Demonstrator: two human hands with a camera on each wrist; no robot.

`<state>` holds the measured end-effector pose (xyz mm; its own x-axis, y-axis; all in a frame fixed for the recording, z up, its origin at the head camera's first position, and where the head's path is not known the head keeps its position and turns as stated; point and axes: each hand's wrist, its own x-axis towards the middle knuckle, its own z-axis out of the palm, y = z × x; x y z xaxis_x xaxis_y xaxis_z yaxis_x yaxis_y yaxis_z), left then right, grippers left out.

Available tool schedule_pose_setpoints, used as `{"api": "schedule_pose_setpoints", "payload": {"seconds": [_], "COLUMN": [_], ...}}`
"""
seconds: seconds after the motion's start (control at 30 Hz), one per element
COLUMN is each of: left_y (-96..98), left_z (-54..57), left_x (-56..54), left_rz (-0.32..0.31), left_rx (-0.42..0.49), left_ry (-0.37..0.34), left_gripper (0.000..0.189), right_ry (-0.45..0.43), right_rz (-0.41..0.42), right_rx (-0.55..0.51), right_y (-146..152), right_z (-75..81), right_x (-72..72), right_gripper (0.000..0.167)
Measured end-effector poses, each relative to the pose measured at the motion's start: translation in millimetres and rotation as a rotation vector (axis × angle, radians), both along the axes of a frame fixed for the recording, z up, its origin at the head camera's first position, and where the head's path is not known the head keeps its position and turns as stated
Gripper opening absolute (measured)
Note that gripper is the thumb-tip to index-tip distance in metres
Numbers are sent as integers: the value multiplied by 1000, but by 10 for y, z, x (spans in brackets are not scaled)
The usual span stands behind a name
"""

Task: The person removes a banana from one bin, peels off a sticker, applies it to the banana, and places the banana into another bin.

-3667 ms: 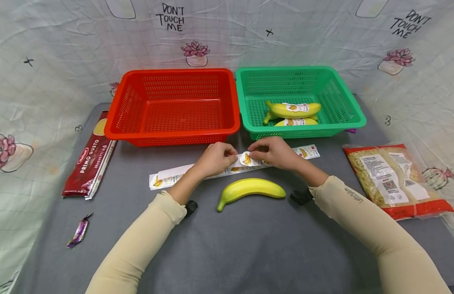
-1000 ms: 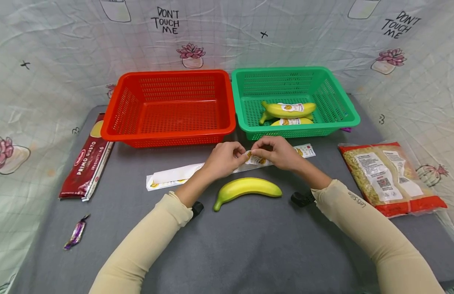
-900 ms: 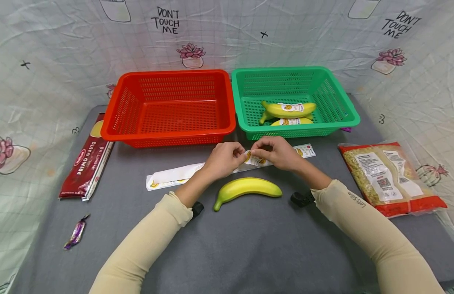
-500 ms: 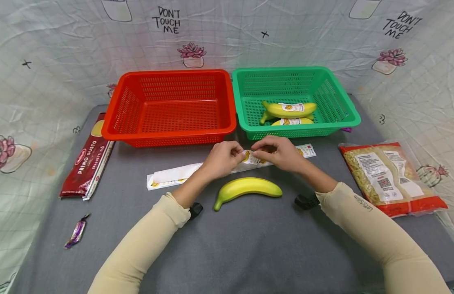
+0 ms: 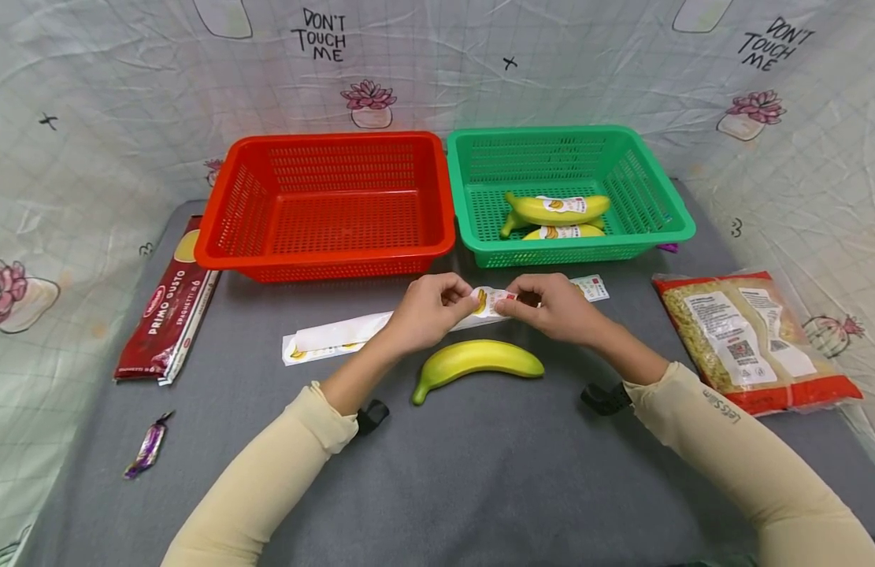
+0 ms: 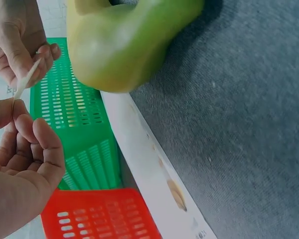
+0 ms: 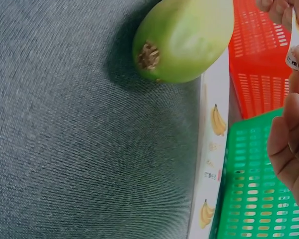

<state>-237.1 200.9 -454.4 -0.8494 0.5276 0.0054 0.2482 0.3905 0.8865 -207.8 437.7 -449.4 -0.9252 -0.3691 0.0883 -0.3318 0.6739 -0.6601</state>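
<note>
A white banana sticker (image 5: 489, 301) is stretched between both hands, lifted off the strip of labels. My left hand (image 5: 431, 307) pinches its left end between thumb and finger, and my right hand (image 5: 554, 305) pinches the right end. In the left wrist view the sticker (image 6: 26, 79) shows edge-on between the fingertips. Beneath the hands lies the label strip (image 5: 345, 335), a sheet of white backing folded over part of it. A plain yellow banana (image 5: 480, 362) lies on the grey cloth just in front of the strip, its green stem pointing left.
Behind the strip stand a red basket (image 5: 327, 264) and a green basket (image 5: 572, 250); stickered bananas (image 5: 561, 209) lie in the green one. A spaghetti pack (image 5: 169, 307) and a wrapped candy (image 5: 149, 447) are at left, a pasta bag (image 5: 752, 342) at right.
The sticker has come up off the strip into both hands. In the last half second my right hand has moved slightly right and toward me, now on the sticker's right end.
</note>
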Motion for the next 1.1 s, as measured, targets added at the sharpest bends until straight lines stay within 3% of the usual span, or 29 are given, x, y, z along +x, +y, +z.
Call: {"api": "schedule_pose_setpoints", "payload": {"seconds": [0.27,0.5,0.6,0.8,1.1], "left_y": [-82,-157,-174,-196,-168], "left_z": [-32,-79,-117,-207,-272], "left_x": [88,295,375,469,458], "left_rz": [-1,-78,-96,-88,-88], "left_rx": [-27,-215,-278,-327,-332], "left_ry": [29,201,242,223,221], "left_gripper": [12,11,15,19,13], "right_ry": [-33,-69,-72,-55,-41], "right_rz": [16,96,104,93,63], "right_rx": [53,141,190,266,304], "right_y": [-42,-112,-140,-200,-218], "right_z": [41,17,-7,-42,-86], "right_x": [106,286,351,411,406], "right_gripper": [17,27,30,38,40]}}
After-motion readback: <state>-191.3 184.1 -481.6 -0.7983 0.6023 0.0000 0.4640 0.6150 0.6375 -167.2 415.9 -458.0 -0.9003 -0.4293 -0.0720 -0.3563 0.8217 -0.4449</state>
